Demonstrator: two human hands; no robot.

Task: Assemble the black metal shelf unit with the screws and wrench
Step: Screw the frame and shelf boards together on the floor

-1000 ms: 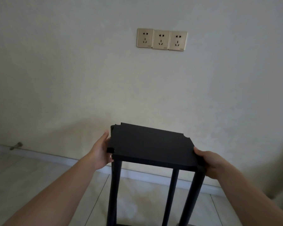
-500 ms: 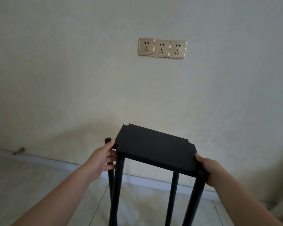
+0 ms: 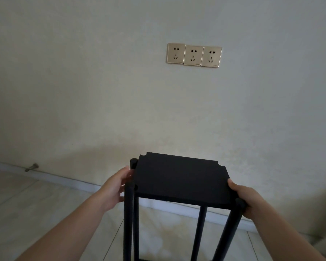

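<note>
A black shelf panel (image 3: 181,178) with notched corners sits on top of the upright black shelf unit, low in the middle of my view, its flat top facing up at me. Black round posts run down from it: a near left post (image 3: 128,223), a far left post (image 3: 133,163) whose rounded tip stands just above the panel's far left corner, a near right post (image 3: 228,234) and a far right post (image 3: 199,232) seen under the panel. My left hand (image 3: 114,187) is against the panel's left edge, between the two left posts, fingers curled toward the edge; I cannot tell whether they actually pinch it. My right hand (image 3: 246,199) wraps the near right corner, thumb lying on top of the panel, fingers curled down around the corner by the post top. The unit stands on a pale tiled floor (image 3: 36,210), near a cream wall (image 3: 83,81). Three gold-coloured sockets (image 3: 193,55) sit side by side on the wall above. A small metal doorstop (image 3: 32,167) juts out at the wall's foot, far left.
</note>
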